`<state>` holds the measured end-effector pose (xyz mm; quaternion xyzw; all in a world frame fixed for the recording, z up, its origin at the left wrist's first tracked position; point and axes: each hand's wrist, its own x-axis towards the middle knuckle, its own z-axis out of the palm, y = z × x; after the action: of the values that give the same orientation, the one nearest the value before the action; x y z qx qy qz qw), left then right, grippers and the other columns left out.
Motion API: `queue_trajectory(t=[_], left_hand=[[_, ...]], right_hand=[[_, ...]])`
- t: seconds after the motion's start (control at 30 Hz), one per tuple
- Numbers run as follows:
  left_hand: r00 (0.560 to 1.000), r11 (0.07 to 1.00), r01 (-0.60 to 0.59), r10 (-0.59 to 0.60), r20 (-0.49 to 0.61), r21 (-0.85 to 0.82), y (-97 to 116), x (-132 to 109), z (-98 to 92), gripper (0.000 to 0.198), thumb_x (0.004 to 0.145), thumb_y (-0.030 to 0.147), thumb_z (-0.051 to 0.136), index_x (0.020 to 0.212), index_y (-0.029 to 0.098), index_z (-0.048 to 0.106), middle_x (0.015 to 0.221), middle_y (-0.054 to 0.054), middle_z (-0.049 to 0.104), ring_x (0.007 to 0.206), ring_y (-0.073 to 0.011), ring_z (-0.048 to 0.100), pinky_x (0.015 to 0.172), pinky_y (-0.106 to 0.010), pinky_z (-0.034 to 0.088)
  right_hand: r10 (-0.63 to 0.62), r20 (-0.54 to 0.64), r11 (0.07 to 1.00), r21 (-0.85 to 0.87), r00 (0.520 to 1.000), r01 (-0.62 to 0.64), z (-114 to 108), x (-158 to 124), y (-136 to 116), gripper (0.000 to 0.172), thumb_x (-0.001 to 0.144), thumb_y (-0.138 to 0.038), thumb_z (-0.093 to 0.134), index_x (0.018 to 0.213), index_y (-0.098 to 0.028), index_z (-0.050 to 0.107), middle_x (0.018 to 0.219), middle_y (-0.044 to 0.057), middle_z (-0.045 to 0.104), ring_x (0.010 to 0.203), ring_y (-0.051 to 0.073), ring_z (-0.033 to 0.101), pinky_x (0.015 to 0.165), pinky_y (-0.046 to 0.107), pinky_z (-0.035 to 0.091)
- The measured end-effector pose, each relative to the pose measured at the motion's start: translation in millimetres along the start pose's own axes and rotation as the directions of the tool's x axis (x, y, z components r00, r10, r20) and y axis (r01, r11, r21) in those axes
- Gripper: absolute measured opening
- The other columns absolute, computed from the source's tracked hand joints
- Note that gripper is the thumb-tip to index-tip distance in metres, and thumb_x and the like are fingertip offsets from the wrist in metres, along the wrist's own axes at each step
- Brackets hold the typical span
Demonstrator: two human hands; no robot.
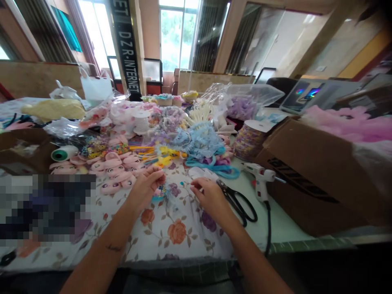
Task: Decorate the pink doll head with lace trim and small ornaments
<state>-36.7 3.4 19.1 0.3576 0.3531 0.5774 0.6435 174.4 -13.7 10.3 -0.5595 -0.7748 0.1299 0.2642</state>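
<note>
My left hand [147, 183] is over the floral cloth [176, 232], its thumb and fingers pinched together; what they hold, if anything, is too small to make out. Beneath its fingertips lies a small clear packet [171, 198] with blue and multicoloured bits. To the right, my right hand [208, 194] has its thumb and index finger close together, and I cannot tell whether something thin is between them. Black-handled scissors [241, 206] lie just right of that hand. Pink plush pieces with eyes [114, 175] are heaped behind my left hand.
A white glue gun [261, 179] with a cable stands beside a large cardboard box [315, 175] on the right. Blue trim [199, 139], a bead spool [251, 139] and yellow pieces [167, 155] lie behind my hands. An open box [26, 141] is at left.
</note>
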Motion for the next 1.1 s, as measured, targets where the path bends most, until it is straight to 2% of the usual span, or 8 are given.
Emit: queue_trajectory(t=[0.13, 0.3, 0.37, 0.43, 0.53, 0.6, 0.67, 1.1], left_hand=[[1.0, 1.0, -0.017, 0.017, 0.001, -0.011, -0.1, 0.4, 0.7, 0.018, 0.065, 0.024, 0.076, 0.069, 0.014, 0.061, 0.063, 0.002, 0.058, 0.059, -0.0068, 0.052, 0.058, -0.017, 0.044], [0.999, 0.999, -0.039, 0.039, -0.028, 0.019, -5.4, 3.1, -0.1, 0.018, 0.065, 0.026, 0.076, 0.069, 0.015, 0.062, 0.065, 0.002, 0.059, 0.062, -0.0079, 0.055, 0.062, -0.02, 0.046], [0.998, 0.999, -0.033, 0.035, -0.06, 0.029, -7.9, 4.3, 0.2, 0.02, 0.064, 0.027, 0.077, 0.07, 0.014, 0.063, 0.067, 0.0, 0.062, 0.066, -0.0096, 0.059, 0.066, -0.021, 0.048], [0.996, 0.999, -0.032, 0.035, -0.078, 0.034, -9.6, 5.0, 0.7, 0.021, 0.064, 0.028, 0.077, 0.071, 0.014, 0.063, 0.069, -0.001, 0.064, 0.07, -0.0115, 0.062, 0.067, -0.022, 0.049], [0.996, 0.998, -0.044, 0.048, -0.072, 0.055, -10.7, 4.8, 1.1, 0.02, 0.066, 0.029, 0.076, 0.072, 0.014, 0.064, 0.071, -0.001, 0.065, 0.074, -0.0131, 0.064, 0.069, -0.024, 0.05], [0.996, 0.995, -0.058, 0.063, -0.064, 0.076, -11.0, 3.9, 1.1, 0.019, 0.068, 0.029, 0.075, 0.073, 0.015, 0.064, 0.072, -0.001, 0.065, 0.075, -0.0137, 0.064, 0.07, -0.024, 0.051], [0.996, 0.992, -0.073, 0.079, -0.051, 0.105, -11.4, 2.8, 1.2, 0.018, 0.069, 0.03, 0.074, 0.074, 0.015, 0.064, 0.072, -0.001, 0.065, 0.076, -0.0134, 0.064, 0.072, -0.024, 0.051], [0.997, 0.97, -0.067, 0.054, 0.063, 0.233, -14.0, -3.6, 4.7, 0.015, 0.075, 0.03, 0.071, 0.078, 0.016, 0.066, 0.085, -0.003, 0.067, 0.079, -0.0139, 0.062, 0.078, -0.027, 0.05]], right_hand=[[0.068, 0.125, 0.979, -0.197, 0.99, -0.043, 21.9, 41.5, -13.7, 0.009, 0.082, -0.019, 0.06, 0.087, -0.013, 0.066, 0.093, 0.015, 0.068, 0.09, 0.025, 0.06, 0.072, 0.03, 0.042], [0.102, 0.157, 0.983, -0.167, 0.982, -0.076, 34.0, 53.2, -4.0, 0.006, 0.078, -0.014, 0.06, 0.073, -0.015, 0.064, 0.08, 0.011, 0.068, 0.079, 0.02, 0.061, 0.064, 0.027, 0.04], [0.098, 0.152, 0.994, -0.065, 0.984, -0.089, 32.4, 53.5, -1.5, 0.01, 0.079, -0.016, 0.058, 0.07, -0.016, 0.062, 0.071, 0.005, 0.066, 0.069, 0.017, 0.06, 0.06, 0.025, 0.04], [0.107, 0.135, 0.957, 0.256, 0.985, -0.139, 28.0, 53.2, -3.0, 0.014, 0.08, -0.024, 0.059, 0.068, -0.017, 0.06, 0.062, 0.001, 0.062, 0.06, 0.015, 0.057, 0.057, 0.025, 0.041], [0.123, 0.178, 0.561, 0.799, 0.976, -0.216, 20.7, 50.5, -12.8, 0.024, 0.073, -0.039, 0.068, 0.068, -0.017, 0.06, 0.059, -0.002, 0.059, 0.056, 0.012, 0.056, 0.059, 0.025, 0.046], [0.09, 0.243, 0.329, 0.908, 0.966, -0.259, 18.3, 47.1, -21.3, 0.028, 0.068, -0.041, 0.073, 0.069, -0.017, 0.061, 0.062, -0.002, 0.061, 0.058, 0.011, 0.057, 0.061, 0.025, 0.048], [0.062, 0.285, 0.228, 0.929, 0.956, -0.292, 18.6, 43.2, -27.6, 0.027, 0.067, -0.038, 0.076, 0.071, -0.017, 0.061, 0.064, -0.002, 0.061, 0.059, 0.01, 0.057, 0.06, 0.023, 0.047], [0.102, 0.228, 0.237, 0.94, 0.968, -0.246, 25.3, 30.9, -27.4, 0.023, 0.073, -0.035, 0.073, 0.071, -0.016, 0.061, 0.064, -0.003, 0.056, 0.058, 0.008, 0.048, 0.057, 0.021, 0.037]])
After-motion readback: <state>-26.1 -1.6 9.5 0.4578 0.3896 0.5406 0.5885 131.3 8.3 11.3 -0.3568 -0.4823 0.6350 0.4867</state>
